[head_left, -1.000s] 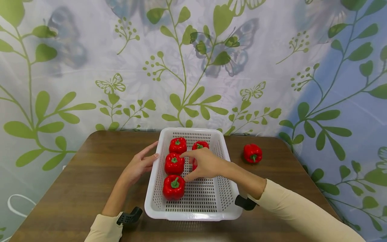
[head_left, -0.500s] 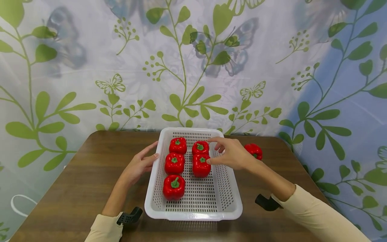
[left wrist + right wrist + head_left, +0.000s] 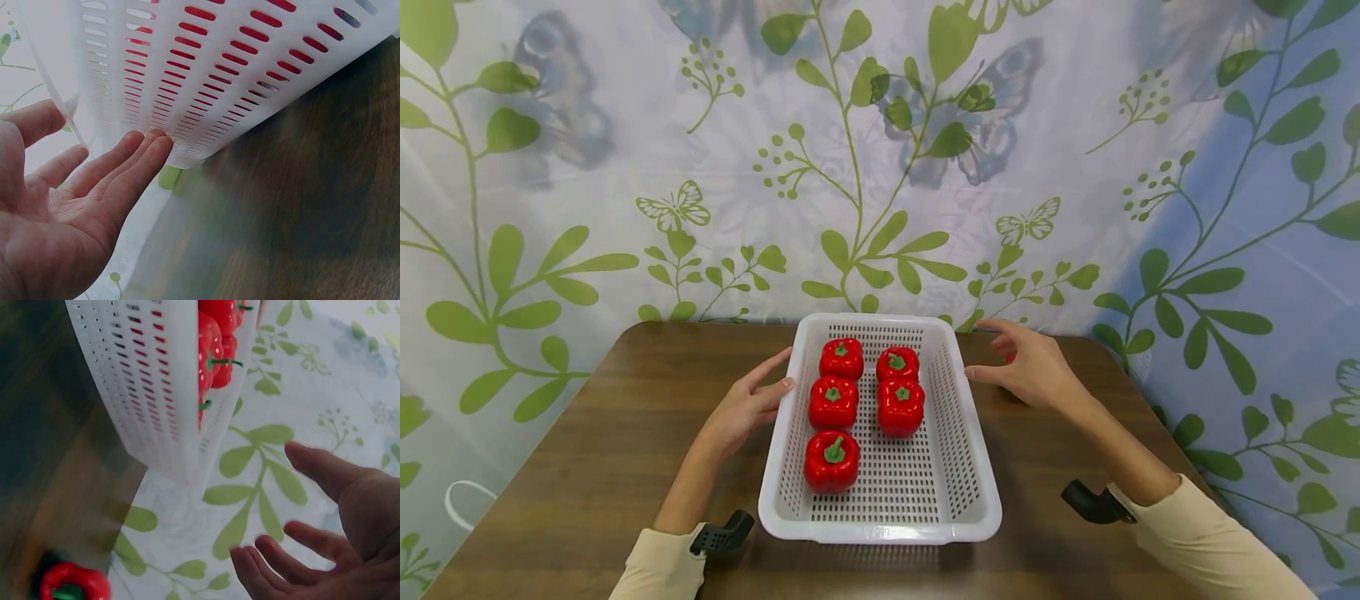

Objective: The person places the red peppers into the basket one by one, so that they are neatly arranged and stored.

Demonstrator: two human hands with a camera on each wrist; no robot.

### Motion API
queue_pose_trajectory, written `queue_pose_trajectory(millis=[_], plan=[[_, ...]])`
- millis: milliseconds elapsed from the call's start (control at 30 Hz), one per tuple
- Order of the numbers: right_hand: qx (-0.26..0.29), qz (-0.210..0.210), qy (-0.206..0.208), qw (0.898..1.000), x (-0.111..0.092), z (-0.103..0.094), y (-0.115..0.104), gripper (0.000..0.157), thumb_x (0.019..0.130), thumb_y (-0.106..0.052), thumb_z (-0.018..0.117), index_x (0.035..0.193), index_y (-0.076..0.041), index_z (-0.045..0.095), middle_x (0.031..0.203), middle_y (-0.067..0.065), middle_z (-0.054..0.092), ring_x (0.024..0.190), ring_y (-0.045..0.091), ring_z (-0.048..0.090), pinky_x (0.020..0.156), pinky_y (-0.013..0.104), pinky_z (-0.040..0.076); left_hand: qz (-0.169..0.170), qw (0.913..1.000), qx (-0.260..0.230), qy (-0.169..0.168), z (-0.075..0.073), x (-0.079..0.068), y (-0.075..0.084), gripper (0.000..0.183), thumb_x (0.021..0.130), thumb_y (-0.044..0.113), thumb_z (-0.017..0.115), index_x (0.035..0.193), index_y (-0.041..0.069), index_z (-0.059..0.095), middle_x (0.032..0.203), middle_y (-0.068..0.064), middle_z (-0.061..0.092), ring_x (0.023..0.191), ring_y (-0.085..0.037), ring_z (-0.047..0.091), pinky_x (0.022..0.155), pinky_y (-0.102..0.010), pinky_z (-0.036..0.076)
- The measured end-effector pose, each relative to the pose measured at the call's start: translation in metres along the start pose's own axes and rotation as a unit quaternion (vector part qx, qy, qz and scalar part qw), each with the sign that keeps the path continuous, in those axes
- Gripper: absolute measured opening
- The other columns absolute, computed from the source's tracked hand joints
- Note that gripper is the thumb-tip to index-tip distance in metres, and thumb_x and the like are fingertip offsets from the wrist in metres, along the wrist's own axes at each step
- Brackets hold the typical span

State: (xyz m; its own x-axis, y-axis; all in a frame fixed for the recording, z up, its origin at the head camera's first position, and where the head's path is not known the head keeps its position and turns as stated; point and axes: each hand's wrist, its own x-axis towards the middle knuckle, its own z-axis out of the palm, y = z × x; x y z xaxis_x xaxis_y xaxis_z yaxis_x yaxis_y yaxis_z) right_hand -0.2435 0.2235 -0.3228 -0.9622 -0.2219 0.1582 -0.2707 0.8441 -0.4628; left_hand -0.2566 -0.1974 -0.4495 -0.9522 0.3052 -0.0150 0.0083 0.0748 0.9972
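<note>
A white perforated plastic basket [image 3: 880, 532] holds several red bell peppers with green stems, three in a left column, among them the front pepper [image 3: 831, 464], and two to the right, including a glossy pepper [image 3: 901, 410]. My left hand [image 3: 739, 419] rests against the basket's left side, fingers extended along the outer wall and thumb by the rim. Just off the right rim, my right hand [image 3: 1032, 365] hovers with fingers spread and nothing in it. It mostly hides another red bell pepper in the head view; the right wrist view shows this loose pepper [image 3: 90, 586] on the table.
The brown wooden table [image 3: 625, 467] extends on both sides of the basket. A leaf-patterned curtain [image 3: 880, 167] hangs right behind the table's far edge. A white cord [image 3: 460, 504] loops beside the left edge.
My right hand has moved right, from above the peppers in the basket, across the right rim, toward the loose pepper. My left hand has stayed against the basket.
</note>
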Motion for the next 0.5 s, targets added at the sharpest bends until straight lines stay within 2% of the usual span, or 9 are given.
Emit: queue_pose_trajectory(millis=[233,333,500], plan=[[0.016,0.020,0.077,0.997,-0.004,0.006,0.024,0.076,0.087,-0.040,0.080,0.148,-0.009,0.049,0.128,0.027,0.064,0.115,0.042,0.065,0.097,0.063,0.048,0.002,1.0000,-0.001,-0.001,-0.001,0.000,-0.001,0.063,0.104,0.035,0.058,0.160,0.031,0.031,0.149,-0.023,0.052,0.124,-0.039,0.064,0.099,-0.055,0.054],[0.026,0.032,0.102,0.994,-0.006,0.011,0.036,0.078,0.087,-0.042,0.079,0.150,-0.009,0.048,0.132,0.029,0.061,0.118,0.044,0.061,0.095,0.064,0.049,0.003,1.0000,-0.001,0.001,-0.001,-0.001,0.000,0.062,0.104,0.034,0.058,0.160,0.031,0.031,0.149,-0.023,0.052,0.124,-0.039,0.064,0.099,-0.055,0.054],[0.043,0.054,0.143,0.987,-0.006,0.021,0.058,0.079,0.088,-0.041,0.079,0.152,-0.010,0.045,0.137,0.030,0.056,0.124,0.046,0.053,0.099,0.068,0.042,0.006,1.0000,-0.003,-0.004,-0.001,-0.002,-0.001,0.061,0.104,0.033,0.057,0.160,0.030,0.031,0.149,-0.023,0.052,0.124,-0.039,0.064,0.099,-0.056,0.054]])
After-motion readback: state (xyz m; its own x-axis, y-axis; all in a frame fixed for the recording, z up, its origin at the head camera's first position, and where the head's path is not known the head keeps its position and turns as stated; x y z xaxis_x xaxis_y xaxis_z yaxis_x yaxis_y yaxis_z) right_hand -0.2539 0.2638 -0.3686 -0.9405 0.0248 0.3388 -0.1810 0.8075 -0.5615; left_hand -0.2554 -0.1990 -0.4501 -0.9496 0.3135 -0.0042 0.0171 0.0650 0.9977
